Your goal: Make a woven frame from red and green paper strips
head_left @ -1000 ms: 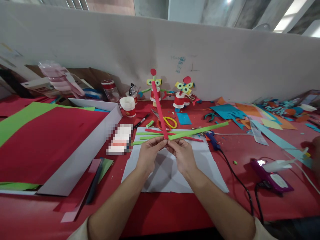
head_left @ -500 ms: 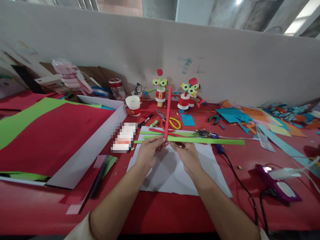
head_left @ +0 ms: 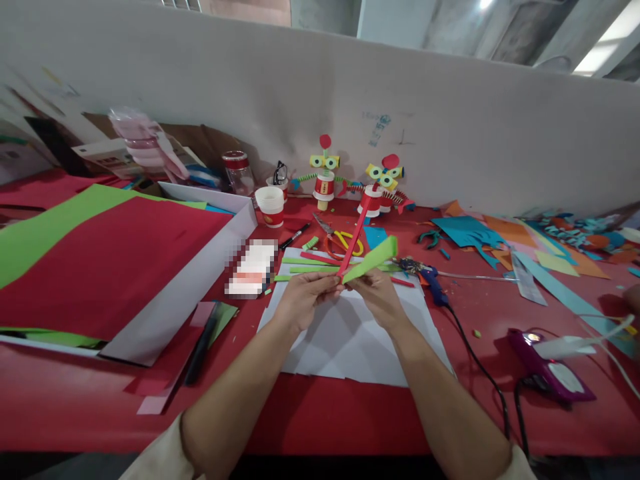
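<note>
Red strip and green strip meet at their ends, over the far part of the white paper. Left hand pinches the meeting point; right hand has the green strip's base, grip narrow. Looks early: long unpleated lengths left; can't tell if joint's glued. Loose strips on paper, apparently unworked. Beyond paper: two cup figures, pleated arms on.

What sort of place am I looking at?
Probably a craft workspace: the red table holds what looks like a blue glue gun, scissors and a figure with a paper-cup body.
</note>
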A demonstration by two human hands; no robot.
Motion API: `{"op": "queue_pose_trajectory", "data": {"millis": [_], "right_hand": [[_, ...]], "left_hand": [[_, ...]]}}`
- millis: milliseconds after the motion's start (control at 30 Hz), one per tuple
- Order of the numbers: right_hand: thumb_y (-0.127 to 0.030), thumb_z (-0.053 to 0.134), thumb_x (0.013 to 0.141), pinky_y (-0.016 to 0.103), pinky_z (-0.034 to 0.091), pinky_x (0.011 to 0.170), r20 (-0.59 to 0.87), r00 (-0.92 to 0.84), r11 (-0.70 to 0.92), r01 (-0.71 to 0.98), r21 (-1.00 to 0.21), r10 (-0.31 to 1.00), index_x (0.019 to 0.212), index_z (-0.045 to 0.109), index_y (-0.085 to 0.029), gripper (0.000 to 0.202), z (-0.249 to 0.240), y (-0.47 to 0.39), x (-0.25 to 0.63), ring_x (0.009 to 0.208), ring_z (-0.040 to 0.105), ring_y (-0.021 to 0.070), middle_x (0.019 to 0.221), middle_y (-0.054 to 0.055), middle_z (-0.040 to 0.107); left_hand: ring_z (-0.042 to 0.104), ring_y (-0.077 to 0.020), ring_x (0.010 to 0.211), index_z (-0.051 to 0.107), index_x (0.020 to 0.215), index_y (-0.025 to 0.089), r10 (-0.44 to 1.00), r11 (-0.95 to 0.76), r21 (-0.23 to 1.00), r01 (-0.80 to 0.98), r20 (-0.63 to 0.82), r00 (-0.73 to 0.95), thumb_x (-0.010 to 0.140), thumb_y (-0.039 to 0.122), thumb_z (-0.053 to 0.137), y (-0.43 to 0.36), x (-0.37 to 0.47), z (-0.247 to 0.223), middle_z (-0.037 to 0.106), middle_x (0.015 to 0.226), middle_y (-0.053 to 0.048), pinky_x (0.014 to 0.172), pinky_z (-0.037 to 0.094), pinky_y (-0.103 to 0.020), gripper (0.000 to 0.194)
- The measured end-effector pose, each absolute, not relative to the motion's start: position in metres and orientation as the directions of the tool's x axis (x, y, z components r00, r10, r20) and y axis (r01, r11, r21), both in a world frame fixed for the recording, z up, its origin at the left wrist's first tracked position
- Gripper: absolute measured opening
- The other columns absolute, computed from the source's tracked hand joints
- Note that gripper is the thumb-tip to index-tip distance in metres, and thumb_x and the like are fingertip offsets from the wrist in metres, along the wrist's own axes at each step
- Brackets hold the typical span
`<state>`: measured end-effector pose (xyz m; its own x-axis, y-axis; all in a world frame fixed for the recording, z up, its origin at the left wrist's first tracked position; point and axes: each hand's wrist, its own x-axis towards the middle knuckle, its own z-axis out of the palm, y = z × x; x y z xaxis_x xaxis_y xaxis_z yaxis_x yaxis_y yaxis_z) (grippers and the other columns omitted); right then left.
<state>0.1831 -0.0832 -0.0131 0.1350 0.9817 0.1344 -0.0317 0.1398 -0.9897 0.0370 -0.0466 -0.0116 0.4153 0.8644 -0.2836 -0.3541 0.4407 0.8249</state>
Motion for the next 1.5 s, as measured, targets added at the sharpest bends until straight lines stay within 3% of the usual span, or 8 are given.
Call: {"op": "queue_pose_trajectory", "data": {"millis": [367, 633, 800, 967, 1200, 1500], "right_hand": [[-0.032, 0.066, 0.075, 0.027, 0.046, 0.069, 0.216, 0.154, 0.216, 0.020, -0.976, 0.964, 0.078, 0.064, -0.023, 0.009, -0.014, -0.082, 0.180, 0.070, 0.056, 0.0144, 0.074, -0.002, 0.060], [-0.032, 0.065, 0.075, 0.029, 0.047, 0.068, 0.215, 0.209, 0.210, 0.046, -0.977, 0.954, 0.077, 0.059, -0.022, 0.011, -0.007, -0.087, 0.172, 0.069, 0.056, 0.0155, 0.073, -0.001, 0.059], [-0.031, 0.071, 0.069, 0.027, 0.046, 0.066, 0.164, 0.323, 0.198, -0.074, -0.977, 0.932, 0.078, 0.054, -0.023, 0.021, -0.010, -0.088, 0.167, 0.068, 0.056, 0.0133, 0.074, -0.003, 0.058], [-0.038, 0.066, 0.072, 0.027, 0.046, 0.065, 0.029, 0.276, 0.089, -0.208, -0.974, 0.961, 0.076, 0.059, -0.021, 0.019, -0.005, -0.089, 0.168, 0.064, 0.057, 0.0128, 0.067, -0.002, 0.060], [-0.042, 0.067, 0.071, 0.026, 0.044, 0.060, 0.066, 0.193, 0.071, -0.017, -0.997, 0.979, 0.069, 0.064, -0.020, 0.022, -0.006, -0.090, 0.167, 0.060, 0.055, 0.0134, 0.064, -0.001, 0.061], [-0.035, 0.067, 0.071, 0.027, 0.043, 0.058, 0.077, 0.247, 0.090, -0.041, -0.995, 0.966, 0.064, 0.065, -0.021, 0.016, -0.011, -0.091, 0.167, 0.055, 0.053, 0.0137, 0.058, -0.001, 0.061]], "left_hand": [[0.065, -0.0169, 0.066, 0.074, 0.067, 0.013, 0.895, 0.309, 0.879, -0.363, -0.140, 0.424, 0.057, 0.020, 0.076, -0.051, 0.037, -0.003, 0.071, 0.067, -0.007, 0.079, 0.051, -0.035, 0.012], [0.063, -0.0158, 0.070, 0.074, 0.069, 0.015, 0.896, 0.289, 0.879, -0.379, -0.109, 0.430, 0.057, 0.017, 0.076, -0.052, 0.038, -0.004, 0.071, 0.071, -0.005, 0.076, 0.050, -0.031, 0.012], [0.063, -0.0156, 0.067, 0.074, 0.067, 0.014, 0.914, 0.314, 0.866, -0.389, -0.164, 0.371, 0.061, 0.028, 0.077, -0.052, 0.041, -0.008, 0.070, 0.066, -0.006, 0.075, 0.049, -0.031, 0.015], [0.058, -0.0119, 0.062, 0.073, 0.065, 0.015, 0.933, 0.301, 0.873, -0.383, -0.186, 0.308, 0.060, 0.027, 0.078, -0.051, 0.043, -0.009, 0.066, 0.061, -0.002, 0.070, 0.045, -0.028, 0.014], [0.049, -0.0103, 0.058, 0.068, 0.056, 0.016, 0.939, 0.279, 0.885, -0.374, -0.169, 0.299, 0.060, 0.027, 0.077, -0.051, 0.043, -0.015, 0.059, 0.055, 0.001, 0.063, 0.039, -0.026, 0.014], [0.052, -0.0100, 0.057, 0.067, 0.057, 0.015, 0.883, 0.392, 0.797, -0.460, -0.185, 0.432, 0.059, 0.025, 0.078, -0.051, 0.045, -0.012, 0.060, 0.057, 0.000, 0.065, 0.042, -0.027, 0.015]]}}
